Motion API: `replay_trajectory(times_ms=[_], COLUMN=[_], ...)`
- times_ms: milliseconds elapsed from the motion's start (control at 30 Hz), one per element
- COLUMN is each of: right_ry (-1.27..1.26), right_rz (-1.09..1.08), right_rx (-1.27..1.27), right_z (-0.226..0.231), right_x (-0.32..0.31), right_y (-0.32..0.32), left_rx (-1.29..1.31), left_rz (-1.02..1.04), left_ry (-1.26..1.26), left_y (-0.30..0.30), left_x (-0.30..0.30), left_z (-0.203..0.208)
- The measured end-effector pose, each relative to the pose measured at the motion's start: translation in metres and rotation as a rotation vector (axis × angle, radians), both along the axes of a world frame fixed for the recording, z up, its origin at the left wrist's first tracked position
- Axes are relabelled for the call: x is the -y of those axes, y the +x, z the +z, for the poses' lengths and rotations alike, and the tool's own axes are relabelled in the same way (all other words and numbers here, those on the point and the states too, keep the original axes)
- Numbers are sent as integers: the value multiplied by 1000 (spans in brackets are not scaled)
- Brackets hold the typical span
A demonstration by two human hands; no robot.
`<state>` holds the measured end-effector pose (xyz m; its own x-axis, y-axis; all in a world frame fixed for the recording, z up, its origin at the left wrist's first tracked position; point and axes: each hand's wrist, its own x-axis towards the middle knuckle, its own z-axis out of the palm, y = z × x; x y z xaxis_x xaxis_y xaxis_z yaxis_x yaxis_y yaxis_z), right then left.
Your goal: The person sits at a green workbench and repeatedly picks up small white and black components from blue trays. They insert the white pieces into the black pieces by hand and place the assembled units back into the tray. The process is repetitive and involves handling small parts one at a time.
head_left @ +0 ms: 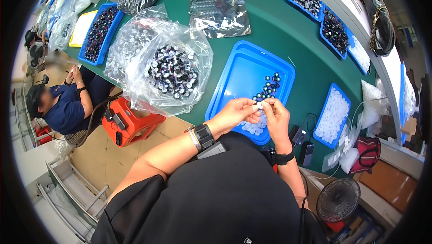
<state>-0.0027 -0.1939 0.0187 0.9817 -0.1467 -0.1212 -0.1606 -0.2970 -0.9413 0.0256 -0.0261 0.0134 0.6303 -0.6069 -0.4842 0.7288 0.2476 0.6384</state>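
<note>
Over the near side of a blue tray [227,82], my left hand [238,114] and my right hand [276,117] meet fingertip to fingertip. Both are closed in a pinch on a small white piece [260,105]; its exact kind is too small to make out, and fingers partly cover it. Beyond the fingertips, dark shiny round pieces [271,85] with a greenish sheen lie loose in the tray. Small translucent white pieces [254,128] are heaped in the tray's near part, below my hands. The tray appears stacked on another blue one.
Left of the tray stands an open clear bag [173,71] of dark and clear shiny pieces. A blue bin of white pieces [332,117] sits at the right, beside black devices [306,154]. More filled bins [335,32] line the far right. A person [67,102] sits at left near a red stool [128,122].
</note>
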Motion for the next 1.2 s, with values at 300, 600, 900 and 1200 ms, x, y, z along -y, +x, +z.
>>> replay_trajectory(times_ms=[300,600,900,1200], right_ry=[309,654,488,693], right_rz=[4,34,-32,-9], right_rx=[-119,-338,-187,-385], right_z=[-1,-1,1,-4], right_x=[-3,6,-5,6], right_y=[0,8,6,4], left_rx=[213,288,332,284], left_rz=[-59,51,94,65], left_ry=[160,191,209,139], left_y=[-3,-2,-4,-7], left_x=[3,4,4,4], left_z=[0,4,1,-2])
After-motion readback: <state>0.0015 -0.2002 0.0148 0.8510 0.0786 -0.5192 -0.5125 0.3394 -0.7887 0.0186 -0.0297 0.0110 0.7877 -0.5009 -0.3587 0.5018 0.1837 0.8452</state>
